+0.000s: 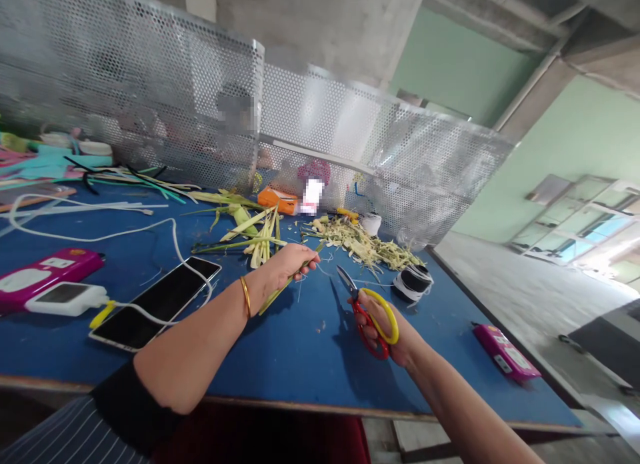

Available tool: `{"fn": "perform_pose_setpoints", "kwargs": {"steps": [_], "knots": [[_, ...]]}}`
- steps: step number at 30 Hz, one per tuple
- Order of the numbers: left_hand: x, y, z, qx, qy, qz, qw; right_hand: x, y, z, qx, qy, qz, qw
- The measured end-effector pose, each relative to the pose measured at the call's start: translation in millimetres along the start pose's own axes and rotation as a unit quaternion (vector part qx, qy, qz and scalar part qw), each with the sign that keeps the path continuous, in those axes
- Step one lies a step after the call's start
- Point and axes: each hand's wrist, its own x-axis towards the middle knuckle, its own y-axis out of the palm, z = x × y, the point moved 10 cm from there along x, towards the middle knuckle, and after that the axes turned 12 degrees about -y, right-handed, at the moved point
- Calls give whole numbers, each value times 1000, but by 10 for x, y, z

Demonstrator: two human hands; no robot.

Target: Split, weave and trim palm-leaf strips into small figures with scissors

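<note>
My left hand point(295, 261) is closed around a thin green plant strip point(273, 299) that sticks out on both sides of the fist. In my right hand point(373, 321) is a pair of scissors point(384, 311) with one yellow and one red handle loop. Their blades point up and to the left, a short way right of my left hand. Thin white thread point(367, 282) runs from near my left hand toward a dark spool point(413, 282) wound with white. Behind my left hand lies a bunch of pale green leaf strips point(263, 247).
A heap of plant scraps point(365, 241) lies at the back, near an orange box point(277, 201). A perforated metal screen point(320, 117) borders the table point(300, 357). A cabled phone point(160, 301) and a magenta device point(55, 277) are at left; another magenta device point(505, 353) is at right.
</note>
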Motion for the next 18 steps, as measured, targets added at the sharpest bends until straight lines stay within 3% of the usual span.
{"fn": "perform_pose_setpoints", "kwargs": {"steps": [3,5,6,8,11,14,16,18], "knots": [[4,-41,-27,3,12,-7,1000,26,-144,10,-116,-23,-16,993],[-6,-80,-67,4,24,-17,1000,11,-246,105,-256,-69,-23,964],[-21,-103,-98,5,33,-24,999,-16,-270,176,-343,-98,-26,934],[-71,-145,-174,6,52,-42,998,-110,-231,294,-514,-137,-20,847],[-164,-168,-266,4,67,-59,996,-264,-49,389,-681,-144,18,718],[-210,-146,-286,-3,64,-55,996,-305,4,577,-754,-137,37,642],[-200,-116,-264,1,58,-47,997,-238,-239,837,-764,-121,-35,632],[-170,-90,-230,9,54,-40,998,-180,-670,1174,-759,-113,-184,614]]}}
